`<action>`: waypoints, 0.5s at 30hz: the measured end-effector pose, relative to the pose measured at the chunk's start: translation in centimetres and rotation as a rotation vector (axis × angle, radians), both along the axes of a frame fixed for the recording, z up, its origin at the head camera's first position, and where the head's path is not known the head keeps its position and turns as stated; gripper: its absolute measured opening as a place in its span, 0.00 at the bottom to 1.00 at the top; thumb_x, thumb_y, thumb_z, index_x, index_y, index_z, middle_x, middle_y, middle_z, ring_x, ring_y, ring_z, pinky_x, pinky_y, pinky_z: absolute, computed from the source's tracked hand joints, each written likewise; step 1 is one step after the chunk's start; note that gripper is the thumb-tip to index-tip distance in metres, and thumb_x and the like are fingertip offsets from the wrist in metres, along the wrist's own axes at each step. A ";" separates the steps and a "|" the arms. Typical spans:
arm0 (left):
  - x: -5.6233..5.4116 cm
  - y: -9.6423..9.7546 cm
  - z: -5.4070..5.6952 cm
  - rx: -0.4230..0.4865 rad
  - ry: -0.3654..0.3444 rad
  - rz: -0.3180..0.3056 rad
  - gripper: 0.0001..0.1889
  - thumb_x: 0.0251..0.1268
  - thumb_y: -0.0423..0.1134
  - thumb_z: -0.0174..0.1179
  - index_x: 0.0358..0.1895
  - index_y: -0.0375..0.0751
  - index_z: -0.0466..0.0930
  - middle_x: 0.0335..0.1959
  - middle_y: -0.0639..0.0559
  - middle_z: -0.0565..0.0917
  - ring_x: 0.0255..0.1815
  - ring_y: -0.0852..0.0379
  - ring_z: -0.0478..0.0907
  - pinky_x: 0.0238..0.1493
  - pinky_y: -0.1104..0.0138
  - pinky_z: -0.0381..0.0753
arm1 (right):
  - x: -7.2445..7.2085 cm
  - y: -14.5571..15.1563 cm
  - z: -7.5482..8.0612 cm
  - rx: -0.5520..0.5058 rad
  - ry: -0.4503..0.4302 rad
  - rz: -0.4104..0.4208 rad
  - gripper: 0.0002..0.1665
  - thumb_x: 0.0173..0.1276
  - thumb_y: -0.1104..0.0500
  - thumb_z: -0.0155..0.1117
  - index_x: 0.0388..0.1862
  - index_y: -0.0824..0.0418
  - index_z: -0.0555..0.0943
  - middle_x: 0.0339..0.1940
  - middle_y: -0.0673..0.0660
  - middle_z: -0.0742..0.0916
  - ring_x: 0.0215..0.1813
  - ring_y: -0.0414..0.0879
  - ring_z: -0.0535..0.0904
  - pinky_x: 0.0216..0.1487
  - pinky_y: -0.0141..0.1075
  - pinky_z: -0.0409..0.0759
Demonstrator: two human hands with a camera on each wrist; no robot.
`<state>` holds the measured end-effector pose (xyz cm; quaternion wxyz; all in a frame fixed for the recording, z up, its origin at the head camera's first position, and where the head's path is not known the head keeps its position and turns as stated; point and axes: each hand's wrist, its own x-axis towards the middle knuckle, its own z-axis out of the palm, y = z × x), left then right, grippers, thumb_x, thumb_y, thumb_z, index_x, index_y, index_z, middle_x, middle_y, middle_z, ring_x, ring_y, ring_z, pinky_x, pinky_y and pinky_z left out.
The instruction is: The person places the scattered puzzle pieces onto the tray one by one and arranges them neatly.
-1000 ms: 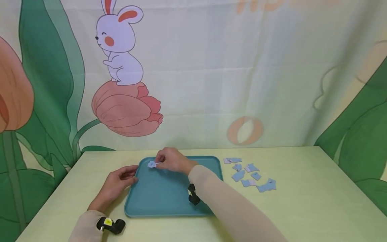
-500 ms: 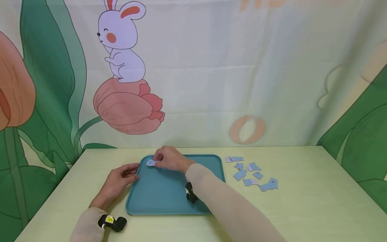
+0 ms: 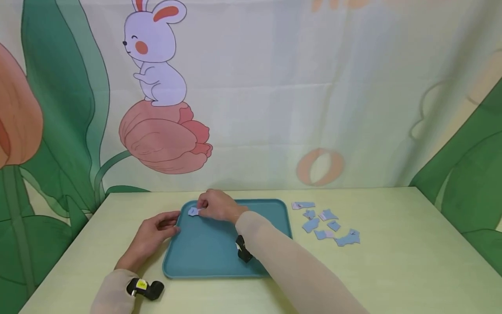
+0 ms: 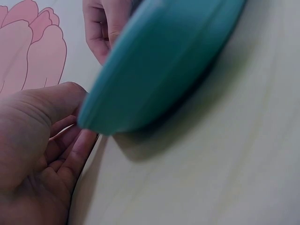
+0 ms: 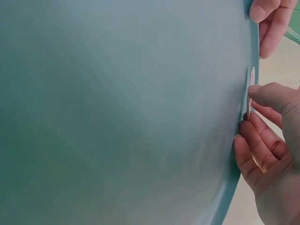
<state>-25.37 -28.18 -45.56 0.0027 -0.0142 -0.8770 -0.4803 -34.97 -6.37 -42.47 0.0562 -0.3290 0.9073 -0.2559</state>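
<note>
In the head view my right hand (image 3: 218, 206) pinches a small pale blue, irregularly cut puzzle piece (image 3: 192, 211) low over the far left corner of a teal tray (image 3: 208, 253). Seen edge-on in the right wrist view, the puzzle piece (image 5: 251, 93) sits between thumb and fingers, close beside the tray's rim. My left hand (image 3: 150, 235) holds the tray's left edge. The left wrist view has its thumb (image 4: 63, 101) against the rim and the other fingers bent below it.
Several more blue puzzle pieces (image 3: 311, 225), some with pinkish parts, lie scattered on the pale table (image 3: 392, 261) right of the tray. Behind the table hangs a printed cloth (image 3: 255, 109) with a rabbit and tulips.
My right hand has shifted slightly left with the puzzle piece, nearer the tray's far left corner. The left hand has stayed at the tray's edge.
</note>
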 end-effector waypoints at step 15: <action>0.0 -0.3 -0.1 0.022 0.005 -0.012 0.29 0.76 0.33 0.66 0.75 0.30 0.72 0.67 0.32 0.80 0.64 0.39 0.80 0.60 0.61 0.85 | 0.0 -0.5 0.1 0.016 0.022 0.013 0.07 0.76 0.57 0.71 0.49 0.56 0.90 0.42 0.48 0.84 0.44 0.41 0.80 0.52 0.29 0.81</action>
